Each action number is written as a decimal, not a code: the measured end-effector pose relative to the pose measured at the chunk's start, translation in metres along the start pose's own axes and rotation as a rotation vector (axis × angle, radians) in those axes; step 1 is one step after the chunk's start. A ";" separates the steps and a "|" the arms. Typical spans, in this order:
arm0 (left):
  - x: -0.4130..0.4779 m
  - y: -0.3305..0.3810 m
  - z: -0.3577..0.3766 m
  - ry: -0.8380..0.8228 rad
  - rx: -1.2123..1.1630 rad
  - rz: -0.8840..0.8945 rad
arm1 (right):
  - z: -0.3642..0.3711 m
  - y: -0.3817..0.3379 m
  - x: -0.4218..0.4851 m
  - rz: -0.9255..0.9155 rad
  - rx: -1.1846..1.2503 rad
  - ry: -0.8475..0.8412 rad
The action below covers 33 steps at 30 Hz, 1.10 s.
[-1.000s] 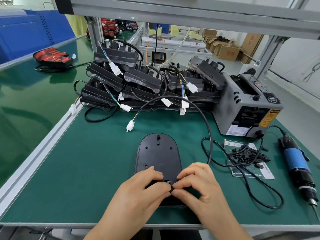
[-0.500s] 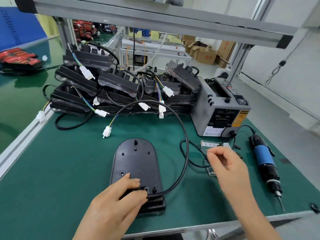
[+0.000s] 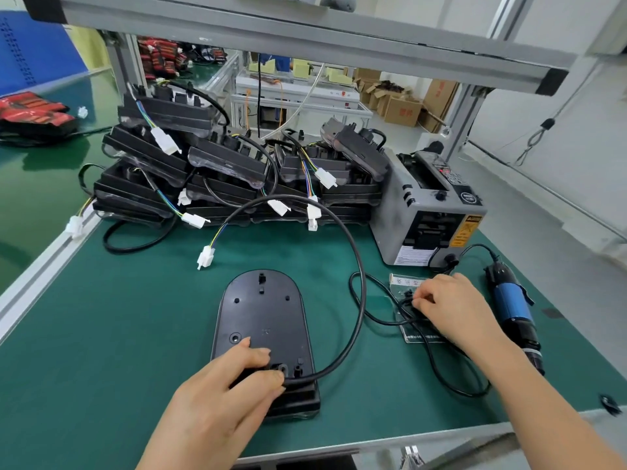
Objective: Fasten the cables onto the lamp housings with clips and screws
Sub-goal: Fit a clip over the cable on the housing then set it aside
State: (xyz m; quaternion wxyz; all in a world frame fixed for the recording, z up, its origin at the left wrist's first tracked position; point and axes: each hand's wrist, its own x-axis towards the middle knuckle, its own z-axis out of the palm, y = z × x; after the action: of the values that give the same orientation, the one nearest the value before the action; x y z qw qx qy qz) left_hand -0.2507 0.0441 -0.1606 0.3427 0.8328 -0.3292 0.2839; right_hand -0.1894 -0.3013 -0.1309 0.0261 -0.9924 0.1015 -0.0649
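Your left hand (image 3: 217, 398) is down on the near end of the housing (image 3: 264, 317), which lies flat by the near edge of the desk (image 3: 118, 334), about midway along it. That grip is clamped on the cable (image 3: 353, 266) right where it enters the housing, thumb on the black sheath and fingers curled over the plastic. It reads as a hold to keep the cable seated while nothing fastens it. From there the cable arcs round toward the far edge, and its white connector (image 3: 206, 256) lies loose on the desk, out of the way. Your right hand (image 3: 451, 307) is out toward the right edge, just in front of the grey dispenser (image 3: 427, 212), with its fingers curled down into the small black clips (image 3: 409, 295) heaped on a clear bag. I can't tell whether that grip has closed on a clip, because the knuckles hide it. The split makes sense: one hand pins, the other fetches. The screwdriver (image 3: 512, 310) lies just beside that hand along the right edge, tip toward you, handy for the screw once a clip sits. The stack of housings (image 3: 203, 171) crowds the far edge with its cables dangling. I see no clip on this housing, so the fastening looks barely begun.
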 end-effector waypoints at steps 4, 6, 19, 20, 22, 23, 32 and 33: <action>0.001 0.001 0.000 -0.008 0.013 0.006 | 0.001 -0.001 0.000 0.012 0.022 -0.029; 0.001 0.001 0.000 -0.016 0.010 0.004 | 0.000 0.003 0.002 0.030 0.049 -0.036; 0.001 0.002 -0.001 -0.015 0.014 0.004 | 0.002 0.000 0.005 0.020 0.093 -0.029; 0.001 0.002 -0.001 -0.014 0.013 0.002 | 0.002 -0.001 0.004 0.013 0.095 -0.032; 0.001 0.002 -0.001 -0.017 0.013 -0.001 | 0.001 -0.005 0.003 0.005 0.092 -0.052; 0.001 0.002 -0.001 -0.020 0.013 -0.002 | 0.001 -0.007 0.002 0.003 0.087 -0.058; 0.000 0.002 -0.002 -0.039 0.008 -0.004 | 0.004 -0.011 0.000 -0.014 0.047 -0.015; 0.000 0.002 -0.001 -0.038 0.004 -0.003 | 0.004 -0.011 0.000 -0.015 0.047 -0.014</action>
State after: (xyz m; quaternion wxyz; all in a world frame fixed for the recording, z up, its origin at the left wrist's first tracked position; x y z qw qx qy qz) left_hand -0.2521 0.0438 -0.1590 0.3352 0.8391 -0.3340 0.2682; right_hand -0.1869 -0.2908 -0.1340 0.0498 -0.9926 0.0924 -0.0606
